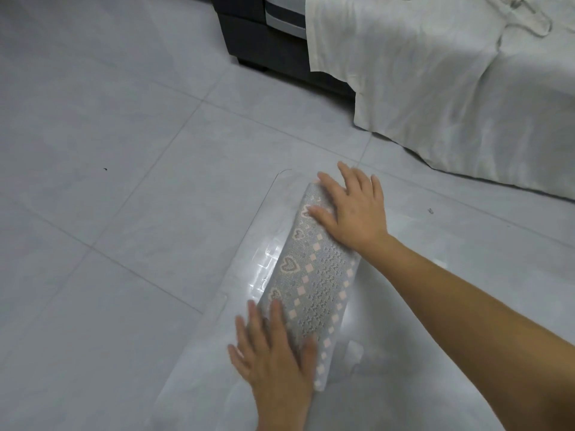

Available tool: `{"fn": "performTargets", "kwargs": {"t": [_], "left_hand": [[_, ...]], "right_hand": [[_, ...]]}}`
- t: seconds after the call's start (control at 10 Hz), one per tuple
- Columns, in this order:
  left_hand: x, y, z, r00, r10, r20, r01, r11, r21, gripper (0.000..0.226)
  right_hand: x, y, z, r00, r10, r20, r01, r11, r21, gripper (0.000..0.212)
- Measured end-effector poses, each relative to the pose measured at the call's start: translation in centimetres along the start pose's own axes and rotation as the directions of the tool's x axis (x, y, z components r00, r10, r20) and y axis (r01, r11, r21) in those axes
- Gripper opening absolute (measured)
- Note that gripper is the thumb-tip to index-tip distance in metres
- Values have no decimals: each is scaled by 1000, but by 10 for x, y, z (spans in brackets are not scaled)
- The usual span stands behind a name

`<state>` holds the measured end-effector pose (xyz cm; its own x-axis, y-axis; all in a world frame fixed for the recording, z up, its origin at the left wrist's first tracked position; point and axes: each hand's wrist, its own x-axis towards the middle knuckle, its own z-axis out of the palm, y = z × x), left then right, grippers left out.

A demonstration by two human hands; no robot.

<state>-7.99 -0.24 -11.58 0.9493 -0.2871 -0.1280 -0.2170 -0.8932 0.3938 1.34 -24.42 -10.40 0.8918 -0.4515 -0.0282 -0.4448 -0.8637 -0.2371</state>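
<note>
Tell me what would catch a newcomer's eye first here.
The left hand and right hand press flat on a folded grey cloth with pink hearts at lower centre, lying on clear plastic spread over the tiled floor. A rumpled white sheet hangs at upper right.

No words, labels or numbers can be read anywhere; the patterned cloth (314, 275) shows only hearts and squares.

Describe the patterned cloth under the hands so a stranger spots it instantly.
From the bed's white sheet at top right, drop to the grey tiled floor. Against a clear plastic bag, the left hand and right hand press a folded cloth: the only patterned thing, grey with pink squares and hearts.
</note>
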Motion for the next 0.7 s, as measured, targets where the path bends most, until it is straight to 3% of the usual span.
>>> {"fn": "performTargets", "kwargs": {"t": [0.1,0.2,0.5,0.6,0.7], "left_hand": [[7,-5,12,975,114,192,-151,969,194,93],[11,-12,21,967,112,228,-163,961,222,98],[14,-8,24,959,90,270,-169,943,286,98],[15,-13,17,950,100,295,-188,938,290,94],[-17,-37,-2,933,228,279,-285,941,183,87]], "right_hand": [[-22,8,10,996,6,93,0,997,-71,70],[-29,22,26,978,62,201,-55,998,-36,72],[-30,20,30,953,89,290,-69,995,-77,74],[-55,12,21,930,94,356,-85,996,-41,71],[-143,2,7,899,-7,437,-36,995,90,72]]}}
